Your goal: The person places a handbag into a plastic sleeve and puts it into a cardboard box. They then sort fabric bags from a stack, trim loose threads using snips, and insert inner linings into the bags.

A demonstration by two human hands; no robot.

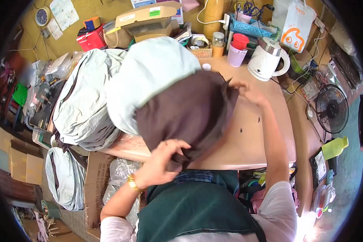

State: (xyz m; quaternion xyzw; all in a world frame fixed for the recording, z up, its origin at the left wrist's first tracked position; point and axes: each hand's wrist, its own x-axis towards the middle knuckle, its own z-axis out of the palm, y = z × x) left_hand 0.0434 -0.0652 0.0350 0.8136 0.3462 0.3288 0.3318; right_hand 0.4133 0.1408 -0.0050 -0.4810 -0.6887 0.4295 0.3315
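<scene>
A large cloth piece, pale green (153,72) at the far side and dark brown (185,109) at the near side, spreads over the middle of the table (254,141). My left hand (161,161) grips the brown cloth at its near left edge, fingers closed round the fabric. At the far right edge of the brown part, my right hand (248,90) pinches the cloth, slightly blurred. A gold-coloured watch is on my left wrist. The underside of the cloth is hidden.
Left of the cloth lies a pile of pale green fabric (84,101), with another bundle (64,177) below. A white kettle (266,60), a purple cup (236,55) and a jar (218,44) stand at the back. A black fan (332,108) is at the right.
</scene>
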